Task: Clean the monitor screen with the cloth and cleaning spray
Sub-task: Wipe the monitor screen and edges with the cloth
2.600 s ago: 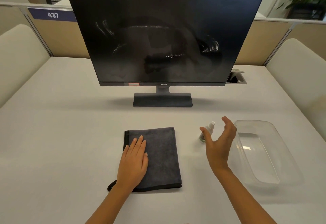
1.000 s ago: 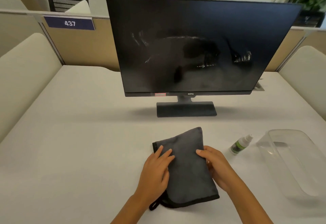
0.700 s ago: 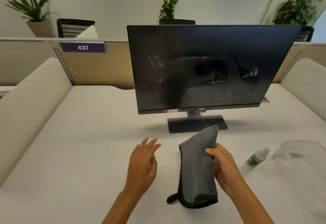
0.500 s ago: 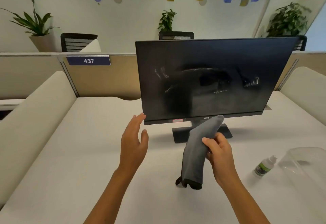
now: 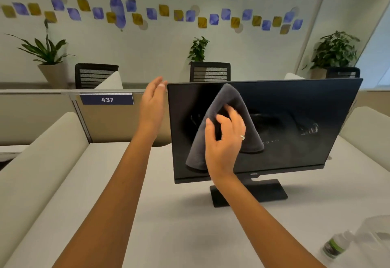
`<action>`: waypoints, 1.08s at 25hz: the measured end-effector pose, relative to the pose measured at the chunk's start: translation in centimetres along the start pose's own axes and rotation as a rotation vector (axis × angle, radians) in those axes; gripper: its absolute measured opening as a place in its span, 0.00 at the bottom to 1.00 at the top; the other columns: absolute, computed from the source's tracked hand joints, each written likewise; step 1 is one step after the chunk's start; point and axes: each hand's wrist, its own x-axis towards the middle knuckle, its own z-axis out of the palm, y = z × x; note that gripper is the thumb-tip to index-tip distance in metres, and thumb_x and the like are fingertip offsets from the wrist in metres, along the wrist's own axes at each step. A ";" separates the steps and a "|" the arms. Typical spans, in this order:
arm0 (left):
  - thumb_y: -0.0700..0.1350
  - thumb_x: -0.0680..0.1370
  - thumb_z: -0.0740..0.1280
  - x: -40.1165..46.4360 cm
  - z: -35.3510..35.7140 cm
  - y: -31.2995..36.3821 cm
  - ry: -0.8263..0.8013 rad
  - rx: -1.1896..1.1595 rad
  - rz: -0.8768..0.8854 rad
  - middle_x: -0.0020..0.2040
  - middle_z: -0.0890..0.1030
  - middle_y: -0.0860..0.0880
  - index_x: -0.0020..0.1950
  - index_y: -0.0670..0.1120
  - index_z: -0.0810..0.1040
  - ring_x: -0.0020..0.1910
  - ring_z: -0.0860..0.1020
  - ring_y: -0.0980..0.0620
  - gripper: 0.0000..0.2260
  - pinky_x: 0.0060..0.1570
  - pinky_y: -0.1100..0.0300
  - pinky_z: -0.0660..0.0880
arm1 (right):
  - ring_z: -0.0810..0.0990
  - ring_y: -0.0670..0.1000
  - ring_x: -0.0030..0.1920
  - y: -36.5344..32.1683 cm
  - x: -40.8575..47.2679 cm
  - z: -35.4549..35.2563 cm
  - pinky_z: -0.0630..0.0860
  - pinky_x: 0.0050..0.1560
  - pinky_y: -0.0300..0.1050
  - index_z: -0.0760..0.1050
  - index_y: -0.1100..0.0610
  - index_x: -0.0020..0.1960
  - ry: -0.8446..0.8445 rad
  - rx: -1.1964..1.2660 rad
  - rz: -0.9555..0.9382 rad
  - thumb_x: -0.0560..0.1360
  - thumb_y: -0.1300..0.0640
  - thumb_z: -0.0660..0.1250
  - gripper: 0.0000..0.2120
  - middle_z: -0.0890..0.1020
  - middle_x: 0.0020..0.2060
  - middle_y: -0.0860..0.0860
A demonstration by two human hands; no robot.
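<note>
Head view: the right hand (image 5: 224, 141) is raised in front of the monitor (image 5: 295, 107), holding the grey cloth (image 5: 230, 98) against the left half of the dark screen. Its fingers are bent over the folded fabric, thumb on the near side, and a ring shows on one finger. From that hand the cloth peaks upward toward the monitor's top edge and drapes down on both sides, one tail hanging below and left of the wrist, the other spreading to its right. Right of the hand, pale smears (image 5: 309, 129) streak the glass.

Up and to the left of the right hand, the left hand (image 5: 153, 103) stands upright with straight fingers held together, gripping nothing. Its fingertips are right at the monitor's upper left corner; whether they touch the frame I cannot tell.

Below the right forearm the monitor's flat black base (image 5: 263, 191) rests on the white desk (image 5: 179, 225). Well down and right of the right hand, near the lower right corner of the view, a small spray bottle (image 5: 335, 246) with a green label stands on the desk, just beside a clear plastic tray (image 5: 375, 234) that is cut off by the view's edge.

Beyond the left hand, a partition carries a blue plate reading 437 (image 5: 107, 99).
</note>
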 end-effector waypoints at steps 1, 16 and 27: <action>0.49 0.80 0.56 0.6 0.1 0.3 -0.017 -0.013 -0.001 0.61 0.78 0.51 0.66 0.50 0.71 0.62 0.73 0.54 0.15 0.65 0.52 0.70 | 0.67 0.58 0.69 0.0 0.2 1.3 0.66 0.68 0.55 0.78 0.59 0.53 -0.013 -0.028 -0.045 0.76 0.58 0.66 0.07 0.75 0.64 0.57; 0.50 0.81 0.54 1.7 0.1 0.1 -0.156 -0.211 -0.058 0.53 0.82 0.46 0.56 0.47 0.79 0.54 0.79 0.49 0.16 0.51 0.57 0.78 | 0.45 0.56 0.76 2.2 1.0 8.2 0.44 0.73 0.64 0.46 0.53 0.77 -0.222 -0.515 -0.315 0.74 0.46 0.58 0.37 0.49 0.76 0.50; 0.44 0.81 0.57 2.5 -0.6 0.3 -0.164 -0.074 0.004 0.50 0.80 0.43 0.55 0.44 0.78 0.53 0.79 0.46 0.12 0.47 0.56 0.80 | 0.46 0.57 0.76 6.4 -5.0 6.5 0.43 0.72 0.65 0.46 0.52 0.77 -0.408 -0.680 -0.421 0.72 0.46 0.60 0.38 0.46 0.77 0.49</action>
